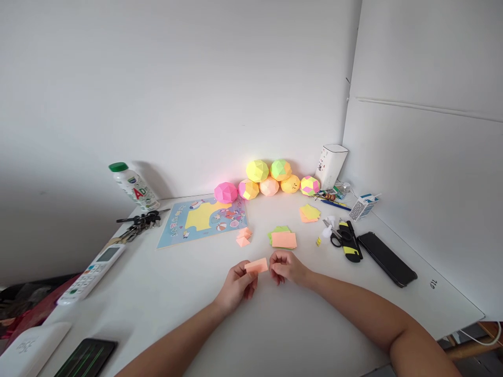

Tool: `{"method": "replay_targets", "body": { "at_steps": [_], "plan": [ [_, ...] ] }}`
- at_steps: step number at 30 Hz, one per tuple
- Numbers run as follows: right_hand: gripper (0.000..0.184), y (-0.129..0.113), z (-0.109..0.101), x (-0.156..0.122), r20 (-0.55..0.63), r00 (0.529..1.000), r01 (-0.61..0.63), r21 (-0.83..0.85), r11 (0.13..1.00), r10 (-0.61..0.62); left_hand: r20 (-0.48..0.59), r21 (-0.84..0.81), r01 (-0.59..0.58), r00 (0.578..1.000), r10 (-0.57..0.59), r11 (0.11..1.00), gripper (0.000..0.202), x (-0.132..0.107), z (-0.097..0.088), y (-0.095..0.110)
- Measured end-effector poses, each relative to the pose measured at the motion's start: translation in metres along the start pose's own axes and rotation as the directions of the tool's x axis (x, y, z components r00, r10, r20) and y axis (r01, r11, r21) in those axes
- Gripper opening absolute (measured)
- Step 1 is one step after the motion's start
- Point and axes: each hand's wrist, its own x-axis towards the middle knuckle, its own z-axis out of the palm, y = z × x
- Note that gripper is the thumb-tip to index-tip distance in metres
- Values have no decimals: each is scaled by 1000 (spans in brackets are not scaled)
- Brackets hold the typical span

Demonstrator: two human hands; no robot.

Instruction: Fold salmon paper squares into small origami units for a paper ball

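Note:
My left hand (238,285) is closed on a small peach-orange slip of paper (256,266), thumb in front and fingers behind. At the slip's right end, the fingers of my right hand (286,267) are curled together. Whether they pinch the paper's edge or something small is hidden. Just beyond my hands lies a stack of paper slips, an orange one (284,240) on top of green ones (280,229). Left of that stack sit a few folded orange paper pieces (243,237).
Several faceted paper balls (269,186) stand against the wall, beside a blue printed board (176,235). Yellow and orange papers (309,212), scissors (337,238), a cutter (349,243) and a phone (387,257) lie right. A bottle (135,188), keys (143,224) and remote (92,272) are left.

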Motion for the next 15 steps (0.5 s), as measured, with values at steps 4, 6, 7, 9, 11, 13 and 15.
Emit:
{"method": "replay_targets", "body": {
  "at_steps": [4,6,7,9,11,13,15],
  "plan": [
    [16,-1,2,-1,26,1000,3,-11,1000,-3,30,18,-14,999,13,1000,24,1,-1,-1],
    [20,-2,5,-1,43,999,5,-80,997,-1,69,70,-8,998,3,998,22,1,0,-2],
    [20,-2,6,-1,48,999,8,-107,994,-3,80,92,-1,997,-7,996,20,0,0,-2],
    [24,-2,7,-2,59,998,5,-130,992,3,80,115,16,997,-25,993,17,0,1,-1],
    [26,-3,6,-3,73,997,-13,-117,993,22,61,106,30,997,-36,994,15,0,1,0],
    [26,-4,5,-4,78,996,-24,-97,995,31,41,77,39,998,-42,996,16,-1,1,2],
    [27,-4,4,-5,77,997,-22,-85,996,29,27,55,43,999,-44,998,17,-1,0,3]
  ]
}}
